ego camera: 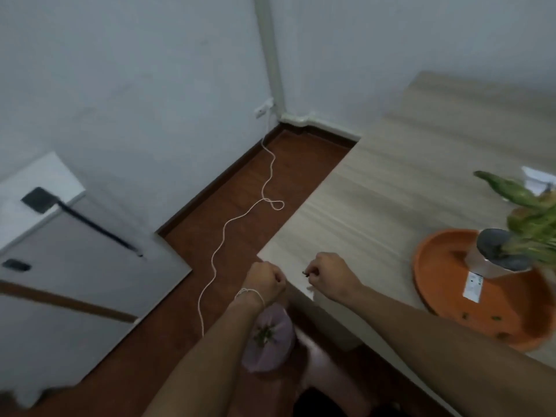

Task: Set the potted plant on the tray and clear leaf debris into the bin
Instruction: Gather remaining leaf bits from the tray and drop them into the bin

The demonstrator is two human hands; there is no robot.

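Note:
The potted plant [508, 236], green leaves in a white pot, stands on the round orange tray [433, 266] at the right of the wooden table [391, 182]. A few green leaf bits [496, 319] lie on the tray's near side. My right hand [328, 273] is at the table's near left corner, fingers pinched on a small dark leaf scrap [305, 273]. My left hand [264, 281] is a closed fist just off the table edge, above the bin [269, 341]. Whether it holds anything is hidden. The bin, lined with a pale bag, holds green leaf debris.
A white cord [240, 218] snakes across the brown floor from a wall socket [263, 109]. A grey cabinet [75, 266] stands at the left. White paper [538, 179] lies at the table's far right.

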